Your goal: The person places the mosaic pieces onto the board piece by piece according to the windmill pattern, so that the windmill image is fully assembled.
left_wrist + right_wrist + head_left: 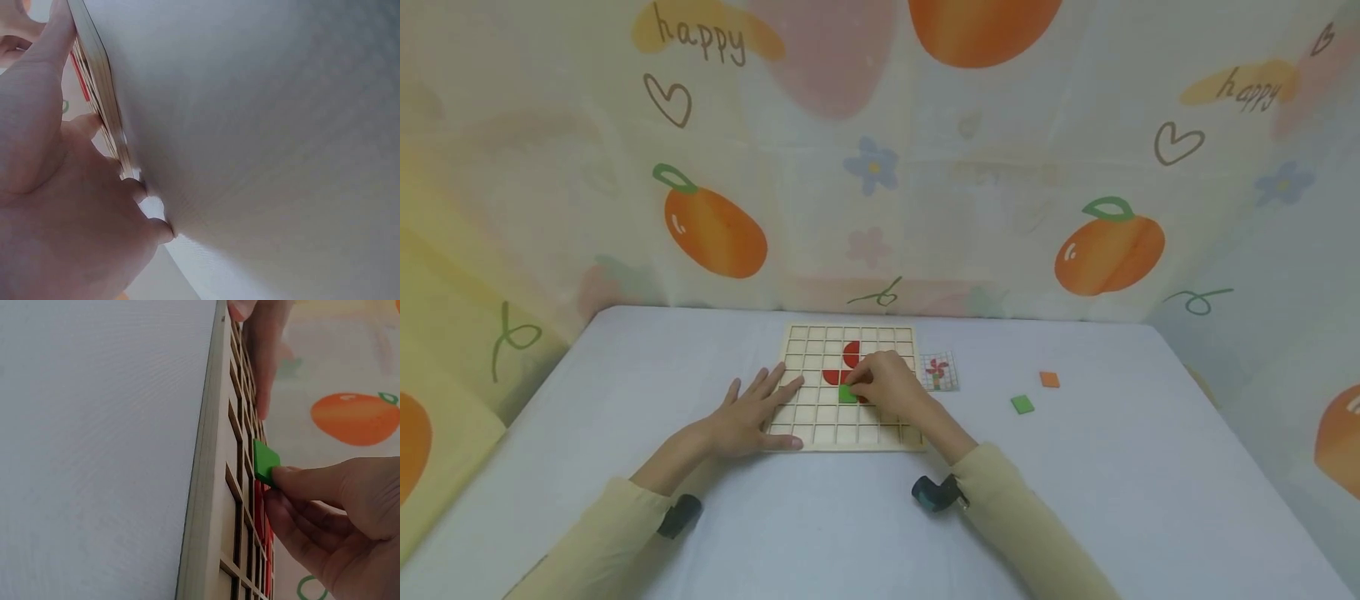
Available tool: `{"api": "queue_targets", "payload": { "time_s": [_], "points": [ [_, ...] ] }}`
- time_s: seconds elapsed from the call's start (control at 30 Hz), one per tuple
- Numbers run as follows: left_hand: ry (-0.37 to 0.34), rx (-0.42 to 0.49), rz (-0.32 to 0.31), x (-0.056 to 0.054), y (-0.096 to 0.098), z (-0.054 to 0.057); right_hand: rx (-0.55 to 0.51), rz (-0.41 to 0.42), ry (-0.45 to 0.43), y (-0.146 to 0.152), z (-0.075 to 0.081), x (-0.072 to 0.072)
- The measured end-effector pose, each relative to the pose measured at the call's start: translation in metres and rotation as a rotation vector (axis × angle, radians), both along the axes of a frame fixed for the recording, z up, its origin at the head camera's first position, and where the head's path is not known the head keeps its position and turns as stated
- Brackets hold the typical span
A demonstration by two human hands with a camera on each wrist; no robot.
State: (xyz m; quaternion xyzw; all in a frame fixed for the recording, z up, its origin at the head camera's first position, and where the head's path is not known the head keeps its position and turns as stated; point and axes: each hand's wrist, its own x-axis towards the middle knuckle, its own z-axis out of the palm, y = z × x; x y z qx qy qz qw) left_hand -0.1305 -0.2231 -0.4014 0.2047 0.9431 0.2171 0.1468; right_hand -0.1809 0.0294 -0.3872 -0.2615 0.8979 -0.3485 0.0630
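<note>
A wooden grid board (823,435) lies on the white table, with red rounded pieces (852,353) set in its middle cells. My right hand (887,385) pinches a green square tile (265,464) between thumb and fingertips, tilted right at the grid beside the red pieces. My left hand (748,419) rests with spread fingers on the board's left side, its thumb along the near-left edge. In the left wrist view, the left fingers (81,125) reach over the board's edge. The right hand hides part of the board and some red pieces.
A small pattern card (939,372) with a red and green flower lies against the board's right side. Farther right lie a green tile (1022,404) and an orange tile (1049,380). A printed cloth backdrop (962,250) rises behind the table.
</note>
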Motion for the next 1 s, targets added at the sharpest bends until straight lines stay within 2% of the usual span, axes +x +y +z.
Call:
{"api": "queue_targets", "payload": {
  "time_s": [0.37,0.73,1.0],
  "points": [
    [0.009,0.023,-0.016,0.001,-0.001,-0.001,0.059,-0.011,0.024,-0.004,-0.001,0.002],
    [0.013,0.013,-0.003,0.001,-0.001,-0.001,0.037,0.009,0.026,-0.004,-0.003,0.0],
    [0.015,0.036,-0.006,0.0,-0.001,-0.003,0.033,-0.029,0.014,0.015,0.001,-0.004]
  ]
}}
